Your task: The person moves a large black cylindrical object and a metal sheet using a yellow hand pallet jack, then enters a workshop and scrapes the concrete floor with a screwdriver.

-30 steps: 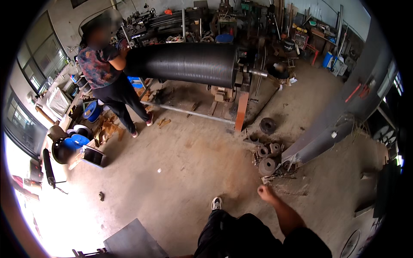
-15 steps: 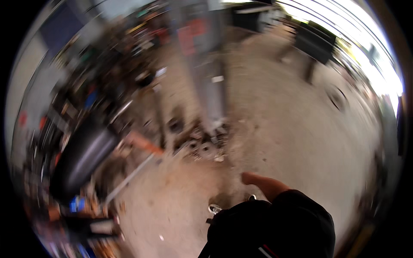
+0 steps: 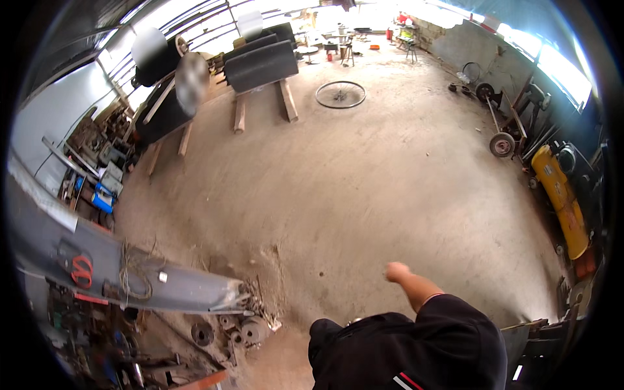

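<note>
The concrete floor [image 3: 383,195] is spanning most of the view. A grey column [image 3: 188,287] is running in from the left edge (the fisheye lens is bending straight lines toward the rim), with its base meeting the floor at lower left. Black rollers [image 3: 263,67] are resting on wooden beams [image 3: 288,101] at upper left. A long yellow piece [image 3: 560,201] is occupying the right-hand side, near a two-wheeled axle [image 3: 493,120] that is standing farther back. A spoked wheel [image 3: 339,96] is lying on its side on the floor, to the right of the beams. Metal rings [image 3: 262,325] are lying in a cluster on the floor beside the column base, to the left of the right hand [image 3: 398,272] and well apart from it. The right hand is extending forward from a dark sleeve [image 3: 461,325], over bare floor; its fingers are appearing curled, but whether they are gripping anything small cannot be told. The left hand is lying outside the view, so the state of its fingers cannot be told. Red loops [image 3: 82,271] are hanging on the column.
</note>
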Motion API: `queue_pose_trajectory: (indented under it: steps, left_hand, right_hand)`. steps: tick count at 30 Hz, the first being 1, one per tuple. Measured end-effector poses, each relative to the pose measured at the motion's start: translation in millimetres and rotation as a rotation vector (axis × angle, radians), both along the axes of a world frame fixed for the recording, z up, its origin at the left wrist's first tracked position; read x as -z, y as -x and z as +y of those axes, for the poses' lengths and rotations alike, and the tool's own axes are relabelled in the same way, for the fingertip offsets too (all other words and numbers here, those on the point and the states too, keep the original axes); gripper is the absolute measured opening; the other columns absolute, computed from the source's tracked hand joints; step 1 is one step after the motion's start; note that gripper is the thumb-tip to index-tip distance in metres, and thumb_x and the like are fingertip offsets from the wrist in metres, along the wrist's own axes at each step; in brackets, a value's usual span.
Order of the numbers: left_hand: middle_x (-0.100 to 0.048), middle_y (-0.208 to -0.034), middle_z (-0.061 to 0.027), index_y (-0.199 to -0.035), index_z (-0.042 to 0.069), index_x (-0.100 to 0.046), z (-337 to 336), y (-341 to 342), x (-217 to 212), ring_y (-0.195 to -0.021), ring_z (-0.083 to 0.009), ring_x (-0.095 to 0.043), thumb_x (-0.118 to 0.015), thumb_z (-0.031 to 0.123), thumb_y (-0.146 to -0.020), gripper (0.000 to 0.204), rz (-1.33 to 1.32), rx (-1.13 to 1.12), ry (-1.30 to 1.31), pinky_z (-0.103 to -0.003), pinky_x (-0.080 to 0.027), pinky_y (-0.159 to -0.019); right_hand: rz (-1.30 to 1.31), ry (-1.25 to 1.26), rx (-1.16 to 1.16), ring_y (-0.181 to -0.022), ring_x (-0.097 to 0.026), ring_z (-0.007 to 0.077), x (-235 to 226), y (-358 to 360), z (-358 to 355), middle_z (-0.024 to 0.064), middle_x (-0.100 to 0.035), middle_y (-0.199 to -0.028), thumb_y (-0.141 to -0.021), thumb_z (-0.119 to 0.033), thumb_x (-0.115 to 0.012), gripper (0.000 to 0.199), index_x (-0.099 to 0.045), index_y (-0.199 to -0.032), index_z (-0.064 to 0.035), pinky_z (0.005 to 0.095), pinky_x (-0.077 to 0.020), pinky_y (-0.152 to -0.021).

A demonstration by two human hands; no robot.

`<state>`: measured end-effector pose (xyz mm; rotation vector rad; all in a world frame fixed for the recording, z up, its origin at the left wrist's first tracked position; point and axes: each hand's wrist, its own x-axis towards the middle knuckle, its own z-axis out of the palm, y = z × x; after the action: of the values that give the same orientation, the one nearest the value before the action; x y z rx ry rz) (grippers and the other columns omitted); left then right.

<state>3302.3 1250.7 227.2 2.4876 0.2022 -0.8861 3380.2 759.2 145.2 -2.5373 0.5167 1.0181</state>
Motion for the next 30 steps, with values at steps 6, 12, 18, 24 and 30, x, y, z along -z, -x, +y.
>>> queue_pose_trajectory:
  steps: [6, 12, 18, 24, 30]
  left_hand:
    - [-0.065, -0.074, -0.0181, -0.094, 0.007, -0.064, 14, -100, 27, -0.064, -0.0332, -0.064, -0.074, 0.027, -0.077, 0.028, 0.088, 0.311, -0.097, -0.049, -0.047, -0.052]
    - [-0.066, -0.082, -0.0193, -0.095, 0.008, -0.066, -34, -231, 11, -0.076, -0.0359, -0.064, -0.068, 0.022, -0.077, 0.023, -0.066, 1.174, -0.135, -0.049, -0.049, -0.062]
    - [-0.067, -0.095, -0.0173, -0.087, 0.005, -0.065, -277, -530, -20, -0.09, -0.0391, -0.063, -0.056, 0.01, -0.075, 0.016, -0.115, 1.182, 0.016, -0.046, -0.051, -0.076]
    - [-0.069, -0.093, -0.0169, -0.086, 0.008, -0.074, -393, -650, 115, -0.092, -0.0335, -0.065, -0.06, 0.025, -0.084, 0.022, -0.008, 1.611, -0.296, -0.044, -0.053, -0.082]
    - [-0.072, -0.093, -0.0122, -0.08, 0.009, -0.074, -531, -760, 81, -0.084, -0.0301, -0.068, -0.057, 0.022, -0.088, 0.023, 0.151, 1.301, -0.112, -0.042, -0.055, -0.077]
  right_hand:
    - [0.008, 0.133, 0.532, -0.103, -0.065, 0.036, -6, 32, -140, 0.0218, -0.068, -0.107, -0.08, -0.012, -0.057, 0.026, -0.071, -0.099, -0.0009, 0.0413, -0.0532, -0.088]
    - [0.07, -0.039, 0.562, -0.093, -0.068, 0.032, -4, 57, -99, 0.0169, -0.071, -0.099, -0.079, -0.023, -0.057, 0.034, -0.072, -0.106, -0.0077, 0.0389, -0.0548, -0.083]
    - [-0.038, -0.524, 1.032, -0.067, -0.069, 0.0191, 11, 0, -59, 0.0111, -0.071, -0.08, -0.085, -0.023, -0.063, 0.028, -0.07, -0.099, 0.0004, 0.0324, -0.0555, -0.066]
    - [0.424, -0.308, 1.209, -0.071, -0.069, 0.0229, 83, 75, -37, 0.0125, -0.072, -0.086, -0.079, -0.016, -0.06, 0.024, -0.072, -0.094, -0.0023, 0.0366, -0.0553, -0.066]
    - [0.025, -0.212, 1.273, -0.077, -0.064, 0.0386, 28, -220, -338, 0.0221, -0.068, -0.087, -0.076, -0.01, -0.055, 0.02, -0.07, -0.085, -0.0003, 0.0471, -0.0515, -0.066]
